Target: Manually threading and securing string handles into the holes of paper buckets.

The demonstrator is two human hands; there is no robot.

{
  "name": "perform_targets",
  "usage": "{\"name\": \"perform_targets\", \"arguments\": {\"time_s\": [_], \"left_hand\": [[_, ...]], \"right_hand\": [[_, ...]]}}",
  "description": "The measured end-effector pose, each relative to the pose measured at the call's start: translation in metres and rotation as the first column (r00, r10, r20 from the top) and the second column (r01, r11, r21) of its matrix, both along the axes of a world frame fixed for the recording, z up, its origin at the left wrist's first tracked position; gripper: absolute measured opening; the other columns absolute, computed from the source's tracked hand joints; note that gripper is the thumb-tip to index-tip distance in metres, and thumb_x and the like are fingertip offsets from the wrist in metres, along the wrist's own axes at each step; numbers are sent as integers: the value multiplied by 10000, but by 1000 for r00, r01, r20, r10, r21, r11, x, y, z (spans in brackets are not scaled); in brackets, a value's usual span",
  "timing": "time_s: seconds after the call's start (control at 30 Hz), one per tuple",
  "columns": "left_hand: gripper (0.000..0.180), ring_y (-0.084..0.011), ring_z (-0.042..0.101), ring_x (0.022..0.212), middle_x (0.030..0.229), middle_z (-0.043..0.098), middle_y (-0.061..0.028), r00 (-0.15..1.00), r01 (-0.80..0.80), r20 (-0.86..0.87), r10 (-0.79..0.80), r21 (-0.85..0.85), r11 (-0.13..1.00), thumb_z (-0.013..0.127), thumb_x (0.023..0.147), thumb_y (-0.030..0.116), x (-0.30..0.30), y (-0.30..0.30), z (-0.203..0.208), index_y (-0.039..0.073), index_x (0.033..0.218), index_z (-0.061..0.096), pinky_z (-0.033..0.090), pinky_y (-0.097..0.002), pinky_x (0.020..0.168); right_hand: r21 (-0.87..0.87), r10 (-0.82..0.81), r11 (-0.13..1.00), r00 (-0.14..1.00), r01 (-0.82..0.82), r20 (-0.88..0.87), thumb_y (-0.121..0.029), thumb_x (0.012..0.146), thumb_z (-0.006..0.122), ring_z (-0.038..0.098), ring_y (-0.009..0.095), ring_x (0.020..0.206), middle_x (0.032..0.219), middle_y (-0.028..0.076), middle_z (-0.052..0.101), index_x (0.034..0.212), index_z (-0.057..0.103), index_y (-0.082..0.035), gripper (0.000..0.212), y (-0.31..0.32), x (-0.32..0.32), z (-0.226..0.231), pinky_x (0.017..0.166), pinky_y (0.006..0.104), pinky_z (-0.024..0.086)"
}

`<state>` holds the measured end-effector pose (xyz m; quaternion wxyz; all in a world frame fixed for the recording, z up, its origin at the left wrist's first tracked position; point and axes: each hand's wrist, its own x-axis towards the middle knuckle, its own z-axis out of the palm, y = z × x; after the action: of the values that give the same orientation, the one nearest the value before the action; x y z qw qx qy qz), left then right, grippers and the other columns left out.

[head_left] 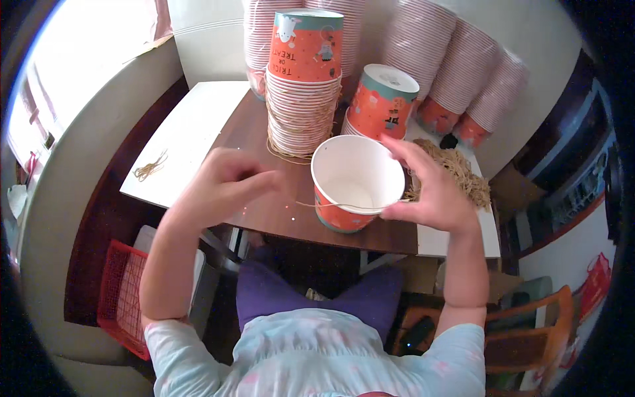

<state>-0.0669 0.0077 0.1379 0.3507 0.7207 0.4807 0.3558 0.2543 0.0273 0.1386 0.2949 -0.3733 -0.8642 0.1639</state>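
A white-lined paper bucket [360,169], orange outside with a teal base band, stands upright at the table's front edge. My right hand [433,188] spans its right side, thumb and fingers at the rim. A thin tan cord [344,206] crosses the front of the bucket and sticks out to its left. Left of the bucket my left hand [231,185] is raised, its fingers curled and pinched toward the thumb. Some blur hides whether the cord runs into that pinch.
Behind stands a tall stack of upturned orange buckets [301,99] with cords around it; a shorter stack [383,99] is beside it. Wrapped bucket stacks [423,46] line the wall. A cord pile [456,169] lies right, a few cords [151,165] left. A red basket [122,291] sits below.
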Motion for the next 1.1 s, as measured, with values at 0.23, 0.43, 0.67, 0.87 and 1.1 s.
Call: {"name": "perform_targets", "arguments": {"time_s": [0.23,0.43,0.67,0.87,1.1], "left_hand": [[250,-37,493,540,612,560,22,966,164,201,-164,14,986,618,880,222,55,18,29,-4,779,657,394,-211,495],[230,-37,463,543,607,539,33,966,236,170,-195,-270,934,621,891,228,31,19,11,14,826,675,376,-202,503],[241,-35,465,557,601,523,37,963,240,174,-204,-219,946,605,891,239,38,16,-4,27,790,659,368,-199,517],[265,-38,465,537,611,543,32,924,315,324,-202,-346,884,617,881,277,55,28,-15,35,781,659,347,-200,494],[341,-78,548,588,738,631,-36,779,414,627,16,-533,738,605,905,329,43,21,-28,-7,888,655,447,-213,557]], "right_hand": [[-552,120,728,869,-406,-480,-154,890,618,566,20,752,858,-30,637,1058,609,-22,214,13,-69,24,649,176,441],[-464,31,856,919,-227,-392,-194,873,636,443,-6,596,697,-56,601,869,706,-56,154,23,-28,36,532,164,326],[143,-74,989,960,36,272,-140,795,666,541,210,1066,1177,131,530,1225,537,-5,469,10,-28,19,916,318,426],[-550,153,700,847,-456,-508,-55,833,647,521,191,1138,1251,133,468,1374,325,6,632,1,-69,0,957,323,447],[-141,16,989,971,-51,-240,-97,840,652,563,68,688,798,39,637,887,683,-1,111,1,-75,-17,611,235,451]]}}
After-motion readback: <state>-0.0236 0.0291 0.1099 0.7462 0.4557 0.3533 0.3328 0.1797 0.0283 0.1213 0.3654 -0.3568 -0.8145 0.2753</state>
